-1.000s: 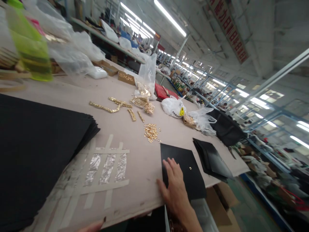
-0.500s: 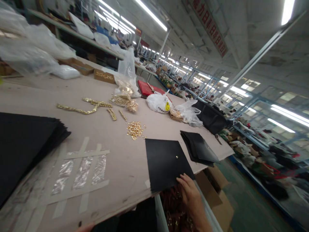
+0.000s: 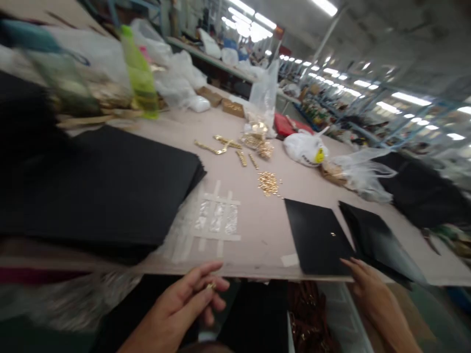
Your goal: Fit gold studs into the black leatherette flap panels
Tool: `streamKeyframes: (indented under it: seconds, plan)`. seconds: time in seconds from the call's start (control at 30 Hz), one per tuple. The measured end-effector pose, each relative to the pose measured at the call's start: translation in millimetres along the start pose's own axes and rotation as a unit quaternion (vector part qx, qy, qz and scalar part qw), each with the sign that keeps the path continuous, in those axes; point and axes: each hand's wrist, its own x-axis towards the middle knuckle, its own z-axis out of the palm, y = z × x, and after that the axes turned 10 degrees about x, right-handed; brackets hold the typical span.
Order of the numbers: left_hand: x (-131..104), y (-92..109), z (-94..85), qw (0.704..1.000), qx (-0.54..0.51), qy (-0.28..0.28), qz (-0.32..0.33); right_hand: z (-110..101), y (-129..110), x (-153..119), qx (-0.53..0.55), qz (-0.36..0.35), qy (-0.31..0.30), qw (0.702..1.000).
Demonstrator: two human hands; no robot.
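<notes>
My left hand point(image 3: 184, 304) is in front of the table edge, with a small gold metal piece point(image 3: 211, 285) pinched between thumb and fingers. My right hand point(image 3: 379, 299) reaches to the near right corner of a flat black sheet point(image 3: 316, 235), fingers stretched out; whether the fingertips touch it I cannot tell. A small gold fitting point(image 3: 333, 234) sits on that sheet. Just beyond the sheet lies a loose pile of small gold pieces point(image 3: 268, 183). To its right is a stack of glossy black sheets point(image 3: 375, 240).
A large stack of black sheets point(image 3: 110, 181) covers the table's left side. Gold chain-like strips point(image 3: 217, 147), plastic bags point(image 3: 305, 147) and a yellow-green bottle point(image 3: 140, 73) stand farther back. Below the edge, a bin holds brown pieces with metal fittings point(image 3: 309, 314).
The view has swung left, bringing the bottle and large black stack into sight. My left hand has risen into view with the gold piece. My right hand stays by the sheet's corner.
</notes>
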Motion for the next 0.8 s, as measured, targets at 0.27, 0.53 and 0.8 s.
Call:
streamKeyframes:
  seconds: [0.27,0.53,0.8]
  plan:
    - [-16.3,22.0,-10.5,0.998,-0.048,-0.006,0.044,9.6,-228.9,4.2,0.369,-0.175,-0.143,0.901]
    - [-33.1,15.7,-32.5,0.982,-0.175,-0.064,0.041,48.3,-322.0,32.3,0.451,-0.457,-0.243,0.727]
    - [-43.3,-6.5,-58.0,0.968,-0.246,-0.004,0.056,52.8,-364.6,51.5,0.45,-0.443,-0.242,0.737]
